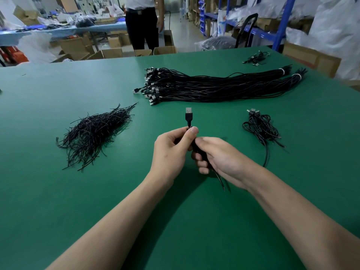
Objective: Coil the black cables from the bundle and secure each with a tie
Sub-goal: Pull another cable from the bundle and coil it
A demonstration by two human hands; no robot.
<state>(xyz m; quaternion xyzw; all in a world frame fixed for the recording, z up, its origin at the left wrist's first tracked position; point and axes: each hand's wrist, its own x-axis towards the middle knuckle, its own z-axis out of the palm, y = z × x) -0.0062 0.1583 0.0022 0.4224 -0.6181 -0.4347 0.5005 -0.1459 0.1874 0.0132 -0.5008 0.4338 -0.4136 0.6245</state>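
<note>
Our bare forearms reach forward and converge at centre. Our left grip (171,151) pinches the cable (188,116) between thumb and forefinger; our right grip (220,158) curls round it just beneath, knuckles uppermost.

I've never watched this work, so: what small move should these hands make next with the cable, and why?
Probably the left hand reaches to the tie pile beside it: the cable looks gathered in both hands, the right hand gripping it, and no tie shows on it.

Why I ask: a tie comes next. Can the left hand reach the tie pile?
Probably yes: only open table separates the left hand from the tie pile, though its grip is on the cable.
</note>
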